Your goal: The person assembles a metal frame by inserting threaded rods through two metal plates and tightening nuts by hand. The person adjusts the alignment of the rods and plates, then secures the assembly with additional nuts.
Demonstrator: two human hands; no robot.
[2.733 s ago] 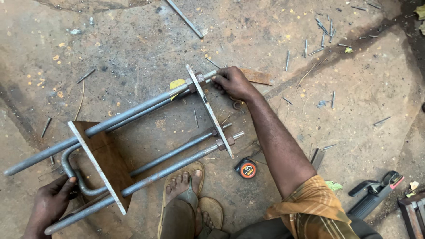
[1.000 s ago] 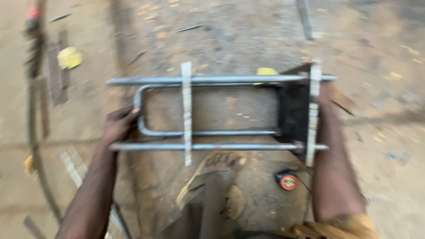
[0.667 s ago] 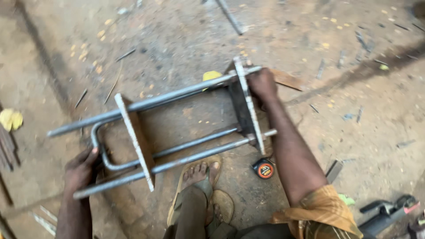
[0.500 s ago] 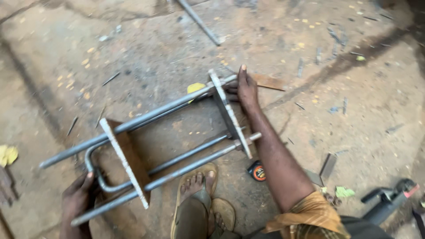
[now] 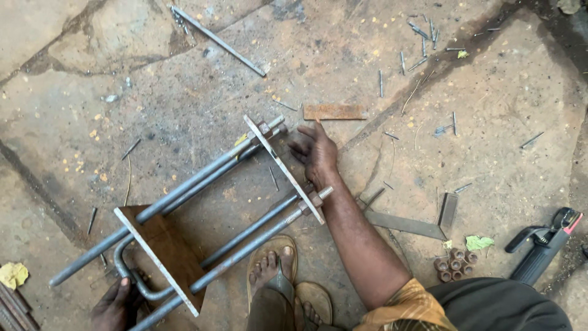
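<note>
Gripping: left hand [image 5: 114, 304] fingers clenched on the rod frame [image 5: 202, 227] bend.
R hand [image 5: 317, 153]: fingers released, spread, just beside the flat bar [image 5: 283, 169].
Beyond R fingers: rusty strip [image 5: 335, 111] on the floor.

Grey steel rods [image 5: 202, 178] and a pale grey flat bar [image 5: 283, 168], with a rust-brown plate [image 5: 168, 251] at the near end. Rust-orange flat strip [image 5: 335, 111] on a mottled grey-brown stone floor [image 5: 153, 92] flecked with yellow petals [image 5: 98, 132]; green leaf [image 5: 478, 243], yellow crumpled leaf [image 5: 12, 274]. Black tool with a red tip [image 5: 545, 244], tan sandals [image 5: 272, 270], orange-brown checked cloth [image 5: 404, 306].
</note>
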